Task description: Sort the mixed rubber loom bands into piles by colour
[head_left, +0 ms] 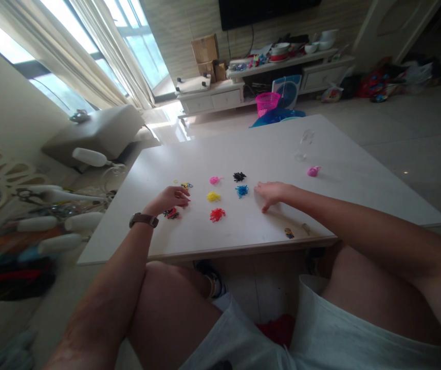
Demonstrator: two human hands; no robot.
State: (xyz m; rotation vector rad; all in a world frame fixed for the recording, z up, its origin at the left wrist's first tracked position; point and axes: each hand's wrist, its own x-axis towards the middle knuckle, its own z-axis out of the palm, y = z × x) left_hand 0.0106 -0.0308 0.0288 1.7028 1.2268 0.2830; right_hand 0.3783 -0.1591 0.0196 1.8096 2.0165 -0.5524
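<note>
White table [267,149]. Left hand [168,199]: fingertips close together by mixed pile [171,213]; pinch, cannot tell. Right hand [272,192]: fingers apart, beside blue pile [241,191]. Between hands: pink pile [215,180], yellow pile [213,197], red pile [217,215], black pile [239,177]; spacing presumably keeps colours unmixed.

Home, living room: wall-mounted TV [262,11], long curtains [66,56] at windows [143,46], low TV stand [226,99] with bowls [281,48], padded ottoman [100,131], shiny tiled floor [393,131]
</note>
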